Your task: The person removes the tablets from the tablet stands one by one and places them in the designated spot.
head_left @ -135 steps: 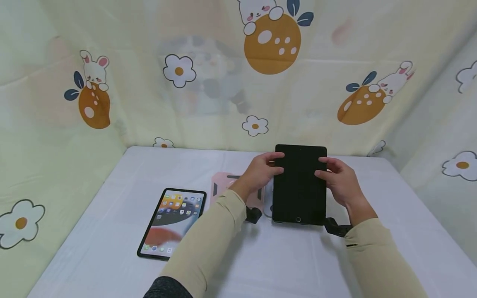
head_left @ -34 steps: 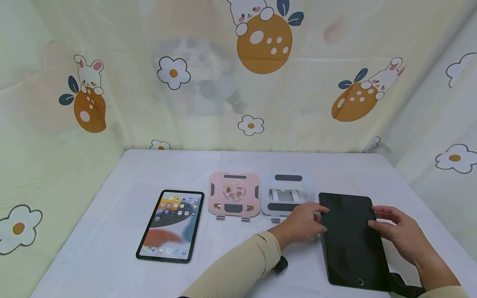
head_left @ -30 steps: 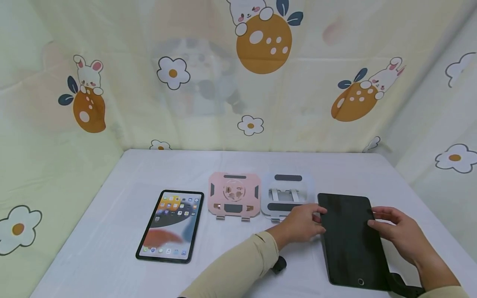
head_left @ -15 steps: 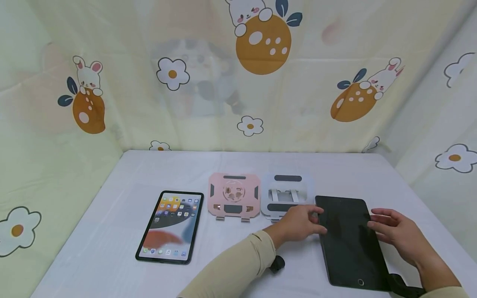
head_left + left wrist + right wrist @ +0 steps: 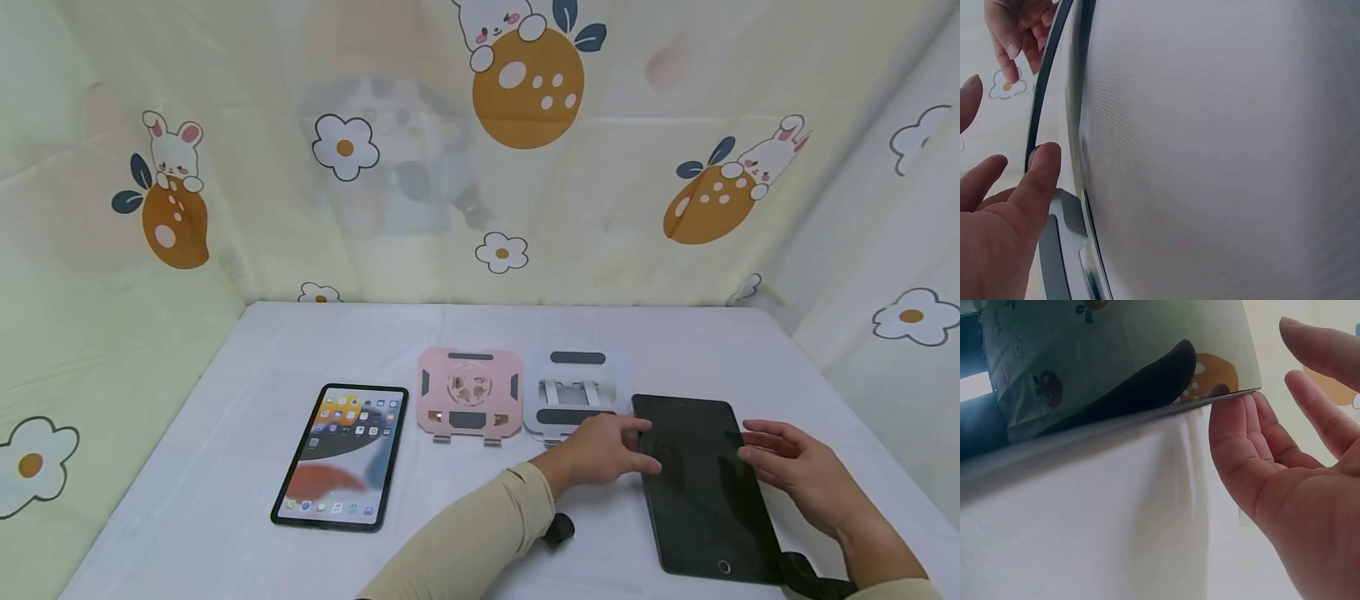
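Observation:
A black tablet [image 5: 712, 517] with a dark screen lies at the table's right front, slightly turned. At its left edge is my left hand [image 5: 600, 450], thumb and fingers loosely spread; in the left wrist view a fingertip [image 5: 1046, 156] meets the tablet's rim while the thumb stands apart. My right hand [image 5: 806, 479] is at the opposite edge with relaxed fingers. The right wrist view has several fingers [image 5: 1235, 431] against the tablet's edge from below, the thumb lifted away. Behind the left hand sits a light-blue folding stand [image 5: 579, 358], its lower part partly covered by that hand.
Left of the blue stand lies a similar pink stand [image 5: 468, 420] with grey pads. A second tablet [image 5: 341, 458], screen lit with app icons, is further left. The white table [image 5: 225, 467] is enclosed by patterned curtains [image 5: 420, 275] at the back and sides.
The black tablet came from over the blue stand, held between both hands, to the right front of the table. Since a second ago, the fingers have loosened a little at its edges.

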Motion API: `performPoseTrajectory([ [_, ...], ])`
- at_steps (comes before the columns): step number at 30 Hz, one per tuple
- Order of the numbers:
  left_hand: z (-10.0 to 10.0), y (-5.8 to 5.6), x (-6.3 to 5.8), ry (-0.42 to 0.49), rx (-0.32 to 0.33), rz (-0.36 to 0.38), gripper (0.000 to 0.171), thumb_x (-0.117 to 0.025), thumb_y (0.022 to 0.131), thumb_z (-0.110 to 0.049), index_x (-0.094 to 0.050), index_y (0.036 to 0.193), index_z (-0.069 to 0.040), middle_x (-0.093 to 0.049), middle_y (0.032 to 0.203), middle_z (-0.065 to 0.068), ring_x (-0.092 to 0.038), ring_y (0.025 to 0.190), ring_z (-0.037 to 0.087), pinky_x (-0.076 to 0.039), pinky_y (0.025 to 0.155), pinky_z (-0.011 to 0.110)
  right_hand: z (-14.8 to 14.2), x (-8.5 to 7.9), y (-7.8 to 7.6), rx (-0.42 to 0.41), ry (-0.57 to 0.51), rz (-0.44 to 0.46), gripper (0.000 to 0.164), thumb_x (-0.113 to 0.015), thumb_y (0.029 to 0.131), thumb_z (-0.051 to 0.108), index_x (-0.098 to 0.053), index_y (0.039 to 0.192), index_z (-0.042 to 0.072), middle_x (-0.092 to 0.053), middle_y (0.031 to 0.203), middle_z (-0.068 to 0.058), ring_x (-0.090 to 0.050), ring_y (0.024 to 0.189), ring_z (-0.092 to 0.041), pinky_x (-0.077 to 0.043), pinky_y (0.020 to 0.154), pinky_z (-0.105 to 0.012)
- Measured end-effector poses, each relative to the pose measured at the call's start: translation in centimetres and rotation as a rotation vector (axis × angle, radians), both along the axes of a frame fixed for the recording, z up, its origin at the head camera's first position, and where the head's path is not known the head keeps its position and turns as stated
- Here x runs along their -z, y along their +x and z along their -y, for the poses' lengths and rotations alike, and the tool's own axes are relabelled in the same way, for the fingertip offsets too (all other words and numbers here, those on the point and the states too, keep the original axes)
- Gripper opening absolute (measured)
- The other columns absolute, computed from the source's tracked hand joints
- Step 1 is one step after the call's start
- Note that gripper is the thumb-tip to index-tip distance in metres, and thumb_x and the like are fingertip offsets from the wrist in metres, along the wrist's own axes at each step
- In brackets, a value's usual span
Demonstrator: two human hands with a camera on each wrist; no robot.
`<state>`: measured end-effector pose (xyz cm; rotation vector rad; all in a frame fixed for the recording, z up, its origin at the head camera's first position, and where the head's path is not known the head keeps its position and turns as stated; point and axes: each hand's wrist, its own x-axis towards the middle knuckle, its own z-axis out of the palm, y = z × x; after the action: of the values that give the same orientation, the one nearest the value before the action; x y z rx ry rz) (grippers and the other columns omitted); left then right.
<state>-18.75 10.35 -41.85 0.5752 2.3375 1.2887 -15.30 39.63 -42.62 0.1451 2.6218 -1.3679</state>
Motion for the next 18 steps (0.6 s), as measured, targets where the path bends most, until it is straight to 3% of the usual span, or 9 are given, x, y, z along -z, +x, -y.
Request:
performPoseTrajectory([
  [13,0.17,0.46,-0.30,-0.013,0.041,0.032,0.059,-0.081,0.086,-0.023,-0.059,0.141,-0.024,-0.059,0.096,-0.009,-0.052,0.083,0.005,-0.047,0.069,0.021,0.02,0.10,0.06,-0.010,-0.023,0.015,0.077,-0.062,0.101,0.032,-0.022,0.151,-0.011,-0.033,0.144,-0.041,-0.056,0.093,0.009,-0.056,0.079,-0.024],
  [18,0.22,0.46,-0.30,-0.016,0.047,0.038,0.058,-0.081,0.086,-0.024,-0.060,0.140,-0.024,-0.062,0.103,-0.007,-0.054,0.088,0.004,-0.048,0.073,0.021,0.06,0.15,-0.01,-0.013,-0.028,0.023,0.076,-0.062,0.101,0.031,-0.022,0.151,-0.011,-0.032,0.145,-0.041,-0.056,0.092,0.009,-0.055,0.078,-0.023],
])
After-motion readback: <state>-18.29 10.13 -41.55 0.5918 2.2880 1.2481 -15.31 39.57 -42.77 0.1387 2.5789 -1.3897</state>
